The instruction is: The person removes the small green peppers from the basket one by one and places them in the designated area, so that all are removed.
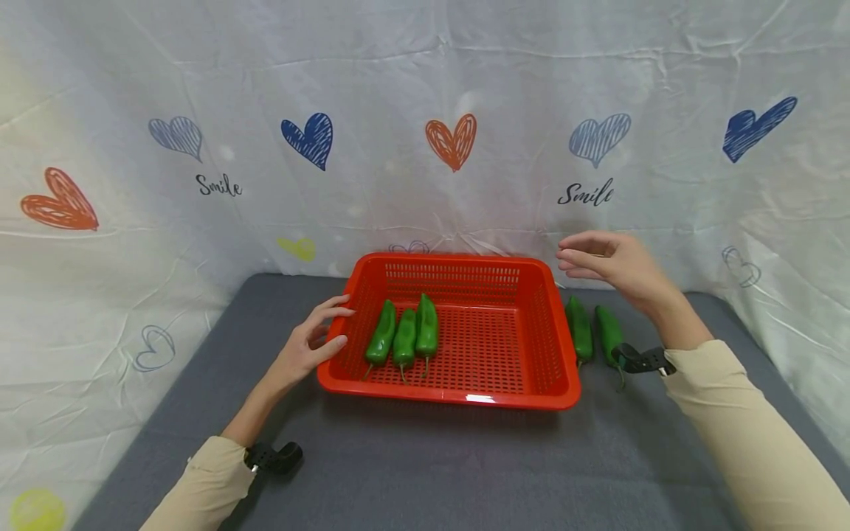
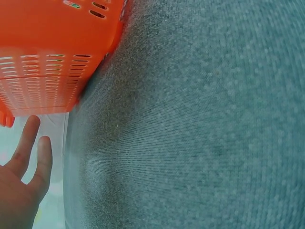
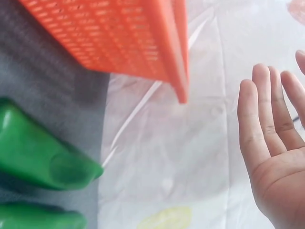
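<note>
A red plastic basket [image 1: 531,402] with slotted walls sits on the grey table. Inside it, toward the left, lie three green peppers: a left one [image 1: 381,335], a middle one [image 1: 404,339] and a right one [image 1: 427,328]. My left hand [image 1: 307,348] is at the basket's left rim, thumb and fingers spread along it; in the left wrist view two fingers [image 2: 44,160] look extended. Holding nothing, my right hand [image 1: 620,265] hovers above and beyond the basket's right end, its fingers [image 3: 259,114] fairly straight. Below it, two more green peppers [image 1: 580,330] [image 1: 607,332] lie beside the basket.
A white cloth [image 1: 398,88] printed with hearts and "Smile" hangs behind and beside the grey table [image 1: 425,464]. The basket's right wall stands between the loose peppers and those inside. A black strap [image 1: 640,360] is on the right wrist.
</note>
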Demonstrator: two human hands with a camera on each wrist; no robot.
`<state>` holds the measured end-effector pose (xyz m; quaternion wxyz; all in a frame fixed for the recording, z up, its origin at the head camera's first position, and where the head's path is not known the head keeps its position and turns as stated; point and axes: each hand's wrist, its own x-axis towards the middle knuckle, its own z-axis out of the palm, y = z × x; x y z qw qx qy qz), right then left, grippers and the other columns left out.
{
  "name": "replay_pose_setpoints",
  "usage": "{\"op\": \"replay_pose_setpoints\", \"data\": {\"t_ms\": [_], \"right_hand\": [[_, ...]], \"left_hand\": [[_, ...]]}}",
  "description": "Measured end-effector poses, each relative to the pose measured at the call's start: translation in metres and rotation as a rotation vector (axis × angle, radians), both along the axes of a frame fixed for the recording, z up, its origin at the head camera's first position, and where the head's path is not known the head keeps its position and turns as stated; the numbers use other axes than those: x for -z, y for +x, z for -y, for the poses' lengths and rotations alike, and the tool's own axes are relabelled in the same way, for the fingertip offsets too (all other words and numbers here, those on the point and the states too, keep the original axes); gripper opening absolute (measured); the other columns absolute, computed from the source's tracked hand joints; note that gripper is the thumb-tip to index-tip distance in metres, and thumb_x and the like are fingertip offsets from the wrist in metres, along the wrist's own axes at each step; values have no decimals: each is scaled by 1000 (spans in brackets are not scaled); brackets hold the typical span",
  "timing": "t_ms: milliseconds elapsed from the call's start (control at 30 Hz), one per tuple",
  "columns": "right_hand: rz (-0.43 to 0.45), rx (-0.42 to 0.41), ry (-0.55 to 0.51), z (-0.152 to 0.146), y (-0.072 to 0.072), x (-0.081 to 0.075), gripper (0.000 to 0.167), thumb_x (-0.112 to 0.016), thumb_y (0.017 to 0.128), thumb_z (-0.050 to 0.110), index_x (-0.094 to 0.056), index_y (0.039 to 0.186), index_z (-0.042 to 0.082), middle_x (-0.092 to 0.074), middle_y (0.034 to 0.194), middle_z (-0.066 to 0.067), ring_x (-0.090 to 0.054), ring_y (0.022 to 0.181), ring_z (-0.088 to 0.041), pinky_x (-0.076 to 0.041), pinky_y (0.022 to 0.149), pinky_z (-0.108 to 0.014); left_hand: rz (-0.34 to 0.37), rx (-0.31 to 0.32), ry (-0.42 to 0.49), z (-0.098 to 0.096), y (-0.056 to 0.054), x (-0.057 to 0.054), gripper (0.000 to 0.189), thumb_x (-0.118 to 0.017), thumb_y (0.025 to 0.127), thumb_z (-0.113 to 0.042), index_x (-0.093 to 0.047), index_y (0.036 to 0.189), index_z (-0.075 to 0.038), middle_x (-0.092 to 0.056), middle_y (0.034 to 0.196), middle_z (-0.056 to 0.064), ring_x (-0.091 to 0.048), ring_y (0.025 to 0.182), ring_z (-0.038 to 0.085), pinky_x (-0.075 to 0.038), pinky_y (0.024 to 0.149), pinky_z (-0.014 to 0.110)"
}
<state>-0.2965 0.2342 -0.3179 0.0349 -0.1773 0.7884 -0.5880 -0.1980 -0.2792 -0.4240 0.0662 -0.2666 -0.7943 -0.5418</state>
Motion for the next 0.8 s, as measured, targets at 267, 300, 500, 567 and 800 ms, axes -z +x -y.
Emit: {"op": "replay_pose_setpoints", "data": {"t_ms": [267, 300, 500, 567, 800], "right_hand": [[-6, -49, 8, 25, -3, -10, 37, -75, 96, 20, -66, 125, -1, -68, 119, -18, -68, 104, -36, -55, 86, -42], [-7, -58, 7, 29, -4, -12, 36, -75, 96, 20, -66, 124, -1, -68, 118, -18, -68, 104, -36, -54, 87, -44], [-44, -114, 8, 51, -9, -18, 33, -75, 95, 18, -68, 122, -1, -71, 111, -14, -70, 98, -30, -55, 87, -43], [-48, -131, -14, 58, -10, -20, 32, -75, 95, 16, -69, 121, -1, -71, 112, -14, -70, 98, -30, -55, 86, -41], [-45, -208, -110, 84, -15, -19, 27, -72, 96, 7, -69, 120, -4, -68, 116, -23, -69, 99, -34, -56, 85, -41]], "left_hand": [[2, 1, 0, 0, 0, 1, 46, -60, 97, 3, -53, 142, -3, -32, 160, 12, -59, 112, 38, -54, 87, 35], [3, 1, 1, 0, 0, 1, 46, -60, 97, 3, -53, 142, -3, -32, 160, 12, -59, 112, 38, -54, 87, 35], [5, -5, -1, 2, -1, 2, 46, -61, 97, 3, -53, 142, -4, -32, 160, 10, -59, 112, 38, -54, 87, 35], [5, -3, 0, 2, -1, 2, 46, -62, 97, 3, -53, 141, -4, -32, 160, 10, -59, 113, 38, -54, 87, 35], [4, 5, 7, 2, -1, 2, 46, -61, 96, 4, -53, 141, -3, -32, 160, 11, -60, 111, 37, -54, 87, 34]]}}
